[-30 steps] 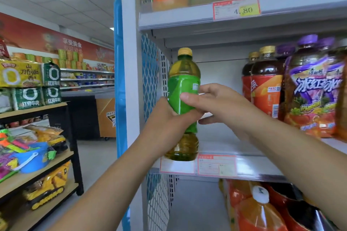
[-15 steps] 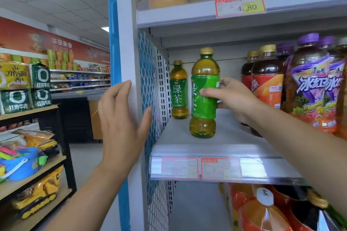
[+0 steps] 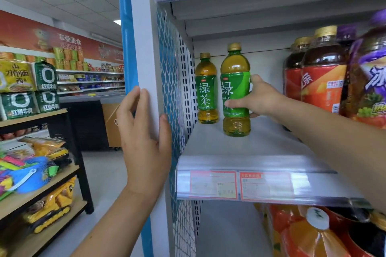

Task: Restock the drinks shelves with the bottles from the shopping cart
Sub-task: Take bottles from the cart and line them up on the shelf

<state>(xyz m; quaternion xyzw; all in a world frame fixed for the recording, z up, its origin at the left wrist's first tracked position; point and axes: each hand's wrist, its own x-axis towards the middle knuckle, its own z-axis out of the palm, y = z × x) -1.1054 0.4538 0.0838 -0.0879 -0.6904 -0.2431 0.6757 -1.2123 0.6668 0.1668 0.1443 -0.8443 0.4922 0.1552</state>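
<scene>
Placement: my right hand (image 3: 262, 98) grips the tea bottle (image 3: 235, 77); my left hand (image 3: 144, 137) lies flat on the post (image 3: 142, 37). Hasty release could topple it.

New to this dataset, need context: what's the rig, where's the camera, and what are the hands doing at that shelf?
There is no machine here. A person wears one wide-angle camera on the head, looking forward and down, so the two arms entering from below are their own. The right hand grips a green tea bottle that stands upright on the white shelf. A second green tea bottle stands behind it to the left, near the back wall. The left hand rests flat on the unit's white post and holds nothing. Further right on the shelf stand larger red-label bottles and a purple-capped bottle.
</scene>
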